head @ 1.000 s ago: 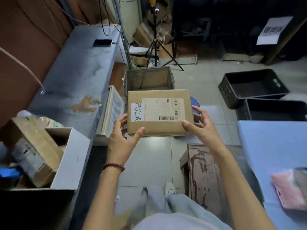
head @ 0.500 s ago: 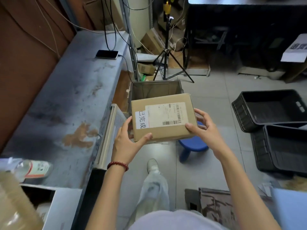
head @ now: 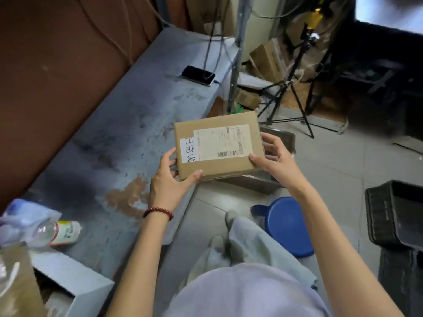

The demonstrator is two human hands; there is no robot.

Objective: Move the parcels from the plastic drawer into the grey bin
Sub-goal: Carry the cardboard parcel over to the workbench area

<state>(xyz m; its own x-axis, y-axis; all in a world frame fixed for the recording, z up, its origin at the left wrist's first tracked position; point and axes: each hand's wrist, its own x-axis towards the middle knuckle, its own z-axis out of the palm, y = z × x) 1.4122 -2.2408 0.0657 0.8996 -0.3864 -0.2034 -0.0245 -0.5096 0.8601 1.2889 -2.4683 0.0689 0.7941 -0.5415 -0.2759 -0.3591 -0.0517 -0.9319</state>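
Left hand [head: 169,186] and right hand [head: 274,161] grip the flat brown cardboard parcel with a white shipping label [head: 217,145] by opposite ends, thumbs on top and fingers curled round the edges. Parcel is in the air over the grey rectangular bin [head: 283,138], which sits on the floor just beyond the right hand. Not released yet. The white plastic drawer [head: 75,282] back by the left elbow looks to have more cardboard in it, so likely more trips left.
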